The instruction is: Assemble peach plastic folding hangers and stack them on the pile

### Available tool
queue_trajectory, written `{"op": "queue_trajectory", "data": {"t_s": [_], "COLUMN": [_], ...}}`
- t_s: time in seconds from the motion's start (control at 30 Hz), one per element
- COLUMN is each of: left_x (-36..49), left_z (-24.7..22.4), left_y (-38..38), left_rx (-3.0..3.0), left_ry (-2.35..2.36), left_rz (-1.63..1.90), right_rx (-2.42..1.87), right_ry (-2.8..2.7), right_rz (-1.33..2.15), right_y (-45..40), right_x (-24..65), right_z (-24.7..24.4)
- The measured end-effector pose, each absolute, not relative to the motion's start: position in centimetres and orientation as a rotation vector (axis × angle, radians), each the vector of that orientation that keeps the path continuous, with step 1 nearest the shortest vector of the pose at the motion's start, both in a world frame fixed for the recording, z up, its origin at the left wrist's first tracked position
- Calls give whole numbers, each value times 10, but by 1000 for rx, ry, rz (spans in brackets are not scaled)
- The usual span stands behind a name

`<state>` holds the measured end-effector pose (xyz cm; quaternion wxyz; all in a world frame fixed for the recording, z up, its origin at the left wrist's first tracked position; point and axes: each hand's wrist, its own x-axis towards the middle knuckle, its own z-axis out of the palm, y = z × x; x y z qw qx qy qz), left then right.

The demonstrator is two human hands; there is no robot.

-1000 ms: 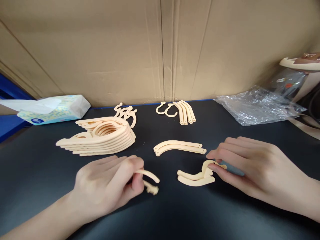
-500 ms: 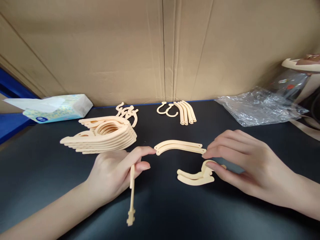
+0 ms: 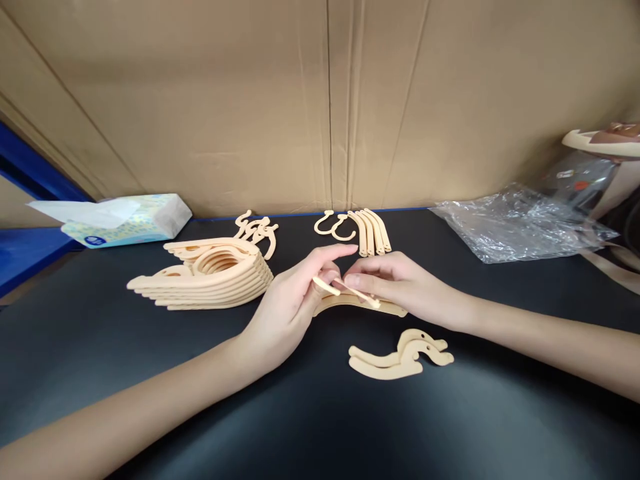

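Note:
Near the middle of the black table, my left hand (image 3: 293, 303) holds a thin beige hook piece (image 3: 326, 287) between thumb and fingers, its index finger stretched out. The fingertips of my right hand (image 3: 417, 287) pinch the same piece from the right. Just beneath my hands lie curved beige strips (image 3: 395, 307), partly covered by them. Nearer to me, two wavy beige pieces (image 3: 387, 368) with small holes overlap flat on the table. To the left of my left hand stands a neat stack of beige hanger-shaped parts (image 3: 210, 287).
Small beige pieces (image 3: 257, 230) lie behind the stack. Two hooks (image 3: 343, 230) and several curved strips (image 3: 373, 233) lie at the back. A tissue pack (image 3: 130, 220) sits back left, clear plastic bags (image 3: 520, 223) back right. Cardboard (image 3: 215, 100) stands behind the table (image 3: 280, 427).
Both hands have come together above the curved strips. The hook piece has been raised from hanging below my left hand, and my right hand has left the wavy pieces and now pinches it.

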<state>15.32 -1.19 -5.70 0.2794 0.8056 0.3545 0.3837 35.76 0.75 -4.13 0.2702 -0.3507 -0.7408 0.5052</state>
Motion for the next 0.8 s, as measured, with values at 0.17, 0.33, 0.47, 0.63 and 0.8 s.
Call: {"op": "queue_trajectory", "data": {"t_s": [0.17,0.33,0.47,0.63,0.8], "left_x": [153,153,153,153,155], "left_z": [-65,-65,-65,-65,-59], "left_y": [-3,-2,-2,-7,-18], "left_rx": [2194,2198,2109,2064,2631], "left_ry": [967,1028,1143,1323,1306], "left_rz": [1052,1037,972,1120,971], "right_rx": [-924,-893,-911,-909,-865], "right_ry": [-1952,-1957,-1871,-1687,-1643], "right_rz": [1514,1589,1605,1609,1587], "right_y": [26,26,28,32,32], "right_x": [359,361,364,367,366], "right_z": [-52,-54,-60,-66,-66]}}
